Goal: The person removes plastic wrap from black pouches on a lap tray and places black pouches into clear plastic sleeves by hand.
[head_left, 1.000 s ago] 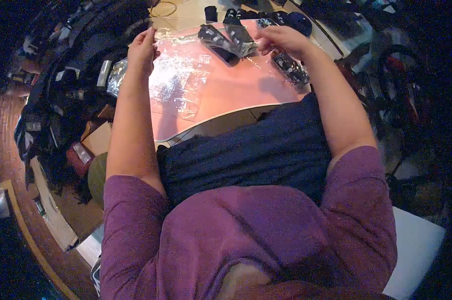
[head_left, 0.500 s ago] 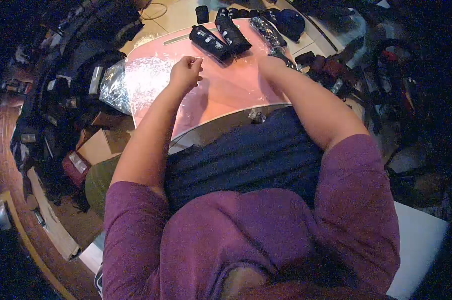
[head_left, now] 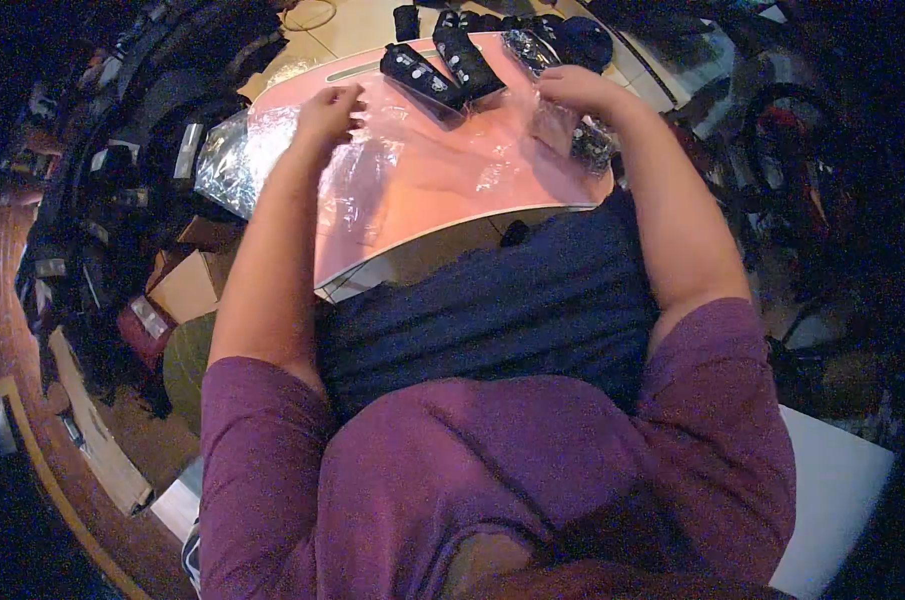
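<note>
My left hand (head_left: 330, 115) is over the left part of a pink table (head_left: 442, 180). Its fingers are loosely bent with gaps between the tips, and nothing shows in them. Clear plastic bags (head_left: 282, 135) lie shiny beneath and beside it. At the table's right side, my right hand (head_left: 580, 90) pinches what looks like a clear plastic bag (head_left: 552, 128), which hangs below the fingertips. Just under that wrist sits a dark item in clear wrapping (head_left: 592, 148). Between the hands, toward the back, lie two black folded bundles with white markings, one (head_left: 422, 75) left of the other (head_left: 467, 65).
Another wrapped dark item (head_left: 527, 50) lies at the table's back right. Behind the table are a small black roll (head_left: 406, 22) and a dark rounded object (head_left: 582, 42) on the tiled floor. Dark piles with pale labels crowd the left, beside an open cardboard box (head_left: 187, 285).
Both hands have moved apart: my left to the left, my right up and to the right. Clear plastic now shows under my right hand, and the wrapped item near it is more visible.
</note>
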Demonstrator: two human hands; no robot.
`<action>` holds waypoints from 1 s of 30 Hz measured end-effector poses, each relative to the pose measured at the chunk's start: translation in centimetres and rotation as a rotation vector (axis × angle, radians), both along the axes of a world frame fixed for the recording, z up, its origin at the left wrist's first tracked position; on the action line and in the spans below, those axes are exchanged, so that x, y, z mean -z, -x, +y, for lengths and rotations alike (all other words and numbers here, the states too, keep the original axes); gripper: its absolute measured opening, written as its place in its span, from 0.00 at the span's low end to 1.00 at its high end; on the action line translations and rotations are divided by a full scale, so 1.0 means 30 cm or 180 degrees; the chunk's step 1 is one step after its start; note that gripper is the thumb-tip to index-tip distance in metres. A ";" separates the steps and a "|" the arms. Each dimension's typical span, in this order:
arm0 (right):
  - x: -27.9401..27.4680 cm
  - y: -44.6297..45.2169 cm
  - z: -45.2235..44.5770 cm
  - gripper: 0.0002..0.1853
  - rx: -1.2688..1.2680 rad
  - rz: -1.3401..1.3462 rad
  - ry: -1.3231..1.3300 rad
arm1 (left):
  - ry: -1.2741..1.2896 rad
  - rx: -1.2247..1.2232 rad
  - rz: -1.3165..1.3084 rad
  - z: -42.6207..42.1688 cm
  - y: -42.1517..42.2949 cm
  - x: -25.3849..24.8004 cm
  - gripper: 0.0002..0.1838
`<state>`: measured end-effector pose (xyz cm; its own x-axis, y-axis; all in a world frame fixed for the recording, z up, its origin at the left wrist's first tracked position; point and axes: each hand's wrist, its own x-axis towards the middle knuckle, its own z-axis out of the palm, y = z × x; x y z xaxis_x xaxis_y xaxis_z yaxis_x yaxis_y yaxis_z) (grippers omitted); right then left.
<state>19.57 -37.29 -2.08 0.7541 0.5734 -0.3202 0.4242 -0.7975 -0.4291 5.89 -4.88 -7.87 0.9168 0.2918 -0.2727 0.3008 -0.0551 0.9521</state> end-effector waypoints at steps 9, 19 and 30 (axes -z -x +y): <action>-0.225 0.131 0.020 0.06 0.0083 -0.0822 -0.1460 | 0.0097 -0.0184 0.0516 0.187 0.066 0.038 0.21; 0.094 0.382 0.371 0.09 -0.1802 -0.1941 -0.0025 | 0.0748 -0.0065 0.0503 0.180 0.082 0.087 0.19; 0.204 0.434 0.422 0.10 -0.1753 -0.1933 0.0375 | 0.0825 0.0015 0.0552 0.212 0.089 0.111 0.19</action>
<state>6.55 -24.64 -8.19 0.4361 0.8994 -0.0289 0.8983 -0.4331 0.0740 3.22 1.49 -11.20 0.8512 0.1878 -0.4901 0.4604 0.1811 0.8691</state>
